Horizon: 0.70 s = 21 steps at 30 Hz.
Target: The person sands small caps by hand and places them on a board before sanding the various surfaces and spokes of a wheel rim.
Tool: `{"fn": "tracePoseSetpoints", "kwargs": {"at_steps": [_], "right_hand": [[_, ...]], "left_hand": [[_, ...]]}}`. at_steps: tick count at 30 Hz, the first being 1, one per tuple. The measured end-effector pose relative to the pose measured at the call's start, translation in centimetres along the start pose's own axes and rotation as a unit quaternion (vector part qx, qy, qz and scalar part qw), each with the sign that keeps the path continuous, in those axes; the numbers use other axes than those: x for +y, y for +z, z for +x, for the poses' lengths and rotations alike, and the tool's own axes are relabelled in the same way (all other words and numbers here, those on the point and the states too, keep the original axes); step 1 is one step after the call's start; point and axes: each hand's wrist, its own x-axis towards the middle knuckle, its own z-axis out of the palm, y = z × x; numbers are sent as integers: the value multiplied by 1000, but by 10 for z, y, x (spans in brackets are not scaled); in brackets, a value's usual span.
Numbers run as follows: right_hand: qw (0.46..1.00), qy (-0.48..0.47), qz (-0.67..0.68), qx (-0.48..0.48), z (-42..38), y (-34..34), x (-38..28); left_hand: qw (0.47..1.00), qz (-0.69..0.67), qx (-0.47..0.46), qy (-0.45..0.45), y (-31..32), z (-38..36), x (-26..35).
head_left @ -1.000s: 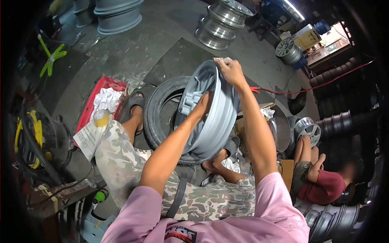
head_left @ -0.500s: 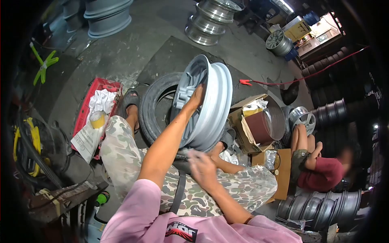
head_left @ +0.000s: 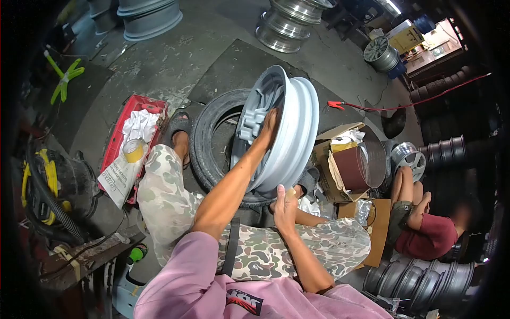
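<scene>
A grey-painted alloy wheel [head_left: 298, 130] stands tilted on its edge on a black tire [head_left: 204, 135] lying flat between my feet. My left hand [head_left: 271, 126] reaches across the spoked face and holds the wheel at the inner side of its rim, fingers partly hidden. Below the wheel's lower edge is my right hand [head_left: 286, 210], closed with the thumb up. A small tan piece [head_left: 290, 193] shows at its fingertips; I cannot tell what it is. My camouflage trousers [head_left: 255, 247] lie under both forearms.
At left, a red tray [head_left: 119, 141] holds white cloth [head_left: 141, 126] and a yellow tape roll [head_left: 134, 151]. An open cardboard box [head_left: 337, 173] with brown abrasive sheets [head_left: 350, 170] stands at right. A person in a maroon shirt [head_left: 427, 236] sits beyond, near stacked rims [head_left: 419, 282].
My right hand has moved up and right to the wheel's lower edge, its fingers now closed with the thumb raised. The left hand keeps its hold; the whole view has shifted slightly.
</scene>
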Motion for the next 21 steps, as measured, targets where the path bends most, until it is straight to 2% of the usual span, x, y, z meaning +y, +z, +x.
{"fn": "tracePoseSetpoints", "kwargs": {"at_steps": [1,2,4,5,6,7,8,9,11,13,15,17,19,20,21], "right_hand": [[999,26,-40,-12,1,-3,-6],[996,-66,18,52,4,-1,-7],[998,5,43,44,7,-27,-39],[997,-67,-26,43,16,-46,-47],[998,-34,34,31,24,-63,-85],[998,-46,-8,28,38,-77,-96],[991,-124,-21,54,57,-84,-103],[999,-35,-40,-13,71,-97,-113],[992,-92,-88,-26,100,-91,-112],[991,-89,-95,-5,123,-77,-105],[989,-113,-94,0,139,-73,-96],[998,-54,9,31,139,-77,-87],[998,-14,-31,44,132,-82,-85],[977,-149,-60,138,130,-78,-85],[930,-278,-87,226,124,-74,-85]], "left_hand": [[1000,4,-4,6,0,-4,17],[1000,6,-5,13,0,-7,37],[1000,16,-7,14,-1,-3,80],[1000,23,-6,-12,-1,6,91],[997,25,3,-71,-2,29,89],[994,84,66,-12,4,48,62],[989,-24,71,-124,7,53,114],[961,-131,76,-231,6,57,171],[955,-167,78,-231,-8,73,152],[954,-156,87,-239,-17,84,137],[937,-163,114,-286,-26,94,125],[953,-122,34,-277,-25,88,125],[956,-165,-8,-244,-23,83,120],[945,-217,-40,-240,-26,84,116],[943,-220,-40,-245,-28,81,111]]}}
